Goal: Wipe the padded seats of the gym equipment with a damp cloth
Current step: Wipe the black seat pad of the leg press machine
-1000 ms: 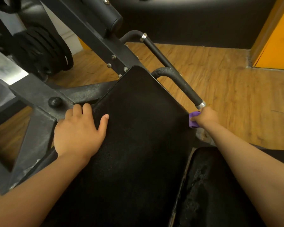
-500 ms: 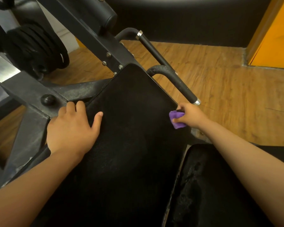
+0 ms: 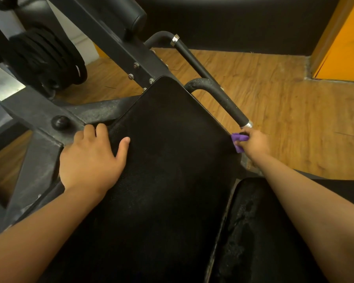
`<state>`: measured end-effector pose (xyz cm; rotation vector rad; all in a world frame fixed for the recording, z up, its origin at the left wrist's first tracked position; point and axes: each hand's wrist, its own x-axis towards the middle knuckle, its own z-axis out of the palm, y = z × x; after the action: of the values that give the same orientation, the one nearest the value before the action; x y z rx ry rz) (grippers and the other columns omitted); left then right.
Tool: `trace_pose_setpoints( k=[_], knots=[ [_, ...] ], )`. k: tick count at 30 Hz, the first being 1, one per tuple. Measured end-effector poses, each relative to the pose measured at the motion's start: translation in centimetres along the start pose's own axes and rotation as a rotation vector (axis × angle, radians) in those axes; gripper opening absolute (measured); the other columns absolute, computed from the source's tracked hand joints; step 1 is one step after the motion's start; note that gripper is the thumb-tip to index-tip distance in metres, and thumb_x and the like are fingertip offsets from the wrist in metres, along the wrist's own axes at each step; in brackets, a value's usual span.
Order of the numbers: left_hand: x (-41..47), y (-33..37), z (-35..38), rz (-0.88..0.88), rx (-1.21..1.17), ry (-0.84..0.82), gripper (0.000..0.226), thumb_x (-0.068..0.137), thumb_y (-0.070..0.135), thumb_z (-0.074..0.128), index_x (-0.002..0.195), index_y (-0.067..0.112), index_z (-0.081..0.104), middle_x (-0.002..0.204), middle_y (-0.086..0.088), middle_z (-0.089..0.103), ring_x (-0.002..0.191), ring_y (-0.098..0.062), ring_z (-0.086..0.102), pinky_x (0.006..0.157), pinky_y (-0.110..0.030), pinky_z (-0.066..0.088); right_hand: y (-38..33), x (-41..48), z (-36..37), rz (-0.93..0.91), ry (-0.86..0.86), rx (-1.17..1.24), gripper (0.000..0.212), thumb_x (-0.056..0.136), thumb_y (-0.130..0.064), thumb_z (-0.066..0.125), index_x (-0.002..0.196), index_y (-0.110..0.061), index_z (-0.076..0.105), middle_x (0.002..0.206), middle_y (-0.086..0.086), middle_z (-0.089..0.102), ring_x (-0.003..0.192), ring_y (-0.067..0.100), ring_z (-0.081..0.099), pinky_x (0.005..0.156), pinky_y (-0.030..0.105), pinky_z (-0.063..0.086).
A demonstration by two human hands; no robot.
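Right hand (image 3: 255,142) pinches purple cloth (image 3: 238,140) at padded seat's (image 3: 168,150) right edge, open wood floor (image 3: 294,119) beyond. Left hand (image 3: 90,158) rests flat across left edge. Cloth has shifted outward off the pad face.

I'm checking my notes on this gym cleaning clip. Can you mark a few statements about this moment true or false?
1. The right hand holds a purple cloth at the right edge of the big black pad. True.
2. The left hand holds a spray bottle. False: it holds nothing and lies flat on the pad's left edge.
3. Black weight plates hang on the machine at the upper left. True.
4. The floor is grey carpet. False: it is brown wood planks.
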<state>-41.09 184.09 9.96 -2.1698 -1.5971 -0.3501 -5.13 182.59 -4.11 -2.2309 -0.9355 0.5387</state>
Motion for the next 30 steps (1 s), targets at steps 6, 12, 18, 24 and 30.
trace_pose_setpoints(
  k=[6,12,18,24,30],
  knots=[
    [0.0,0.1,-0.2,-0.006,0.002,0.000,0.052,0.093,0.054,0.038,0.097,0.003,0.051,0.094,-0.020,0.055,0.082,-0.038,0.054,0.054,-0.036,0.028,-0.5,0.6,-1.4,0.151,-0.174,-0.253,0.038,0.085,-0.016,0.070,0.120,-0.011,0.057,0.099,0.007,0.055,0.090,0.021,0.053,0.070,0.030,0.046],
    [0.1,0.1,-0.1,-0.010,0.013,-0.011,0.055,0.093,0.055,0.037,0.100,0.002,0.051,0.097,-0.021,0.055,0.086,-0.039,0.054,0.056,-0.037,0.029,0.6,-1.1,-2.0,0.384,-0.607,-0.345,0.059,0.088,-0.022,0.067,0.136,-0.001,0.040,0.131,0.019,0.049,0.108,0.030,0.050,0.089,0.038,0.044],
    [0.0,0.1,-0.1,-0.013,0.018,0.000,0.054,0.093,0.054,0.037,0.099,0.002,0.051,0.097,-0.021,0.055,0.085,-0.039,0.055,0.056,-0.037,0.028,0.5,-0.2,-1.9,0.453,-0.466,-0.064,0.052,0.091,-0.013,0.062,0.134,0.005,0.042,0.128,0.026,0.051,0.117,0.036,0.051,0.103,0.042,0.040],
    [0.0,0.0,0.1,-0.003,0.004,0.003,0.053,0.094,0.053,0.039,0.098,0.002,0.050,0.096,-0.021,0.055,0.084,-0.040,0.055,0.056,-0.038,0.028,0.2,-0.8,-1.9,0.338,-0.524,-0.225,0.053,0.085,-0.019,0.071,0.128,0.000,0.046,0.119,0.017,0.055,0.112,0.031,0.055,0.101,0.043,0.044],
    [0.0,0.1,0.1,-0.004,0.007,0.013,0.054,0.094,0.054,0.039,0.099,0.001,0.051,0.097,-0.022,0.055,0.085,-0.040,0.055,0.057,-0.038,0.029,0.2,-1.0,-2.0,0.221,-0.511,-0.250,0.047,0.082,-0.017,0.074,0.121,-0.004,0.052,0.119,0.015,0.057,0.107,0.028,0.056,0.093,0.039,0.047]
  ],
)
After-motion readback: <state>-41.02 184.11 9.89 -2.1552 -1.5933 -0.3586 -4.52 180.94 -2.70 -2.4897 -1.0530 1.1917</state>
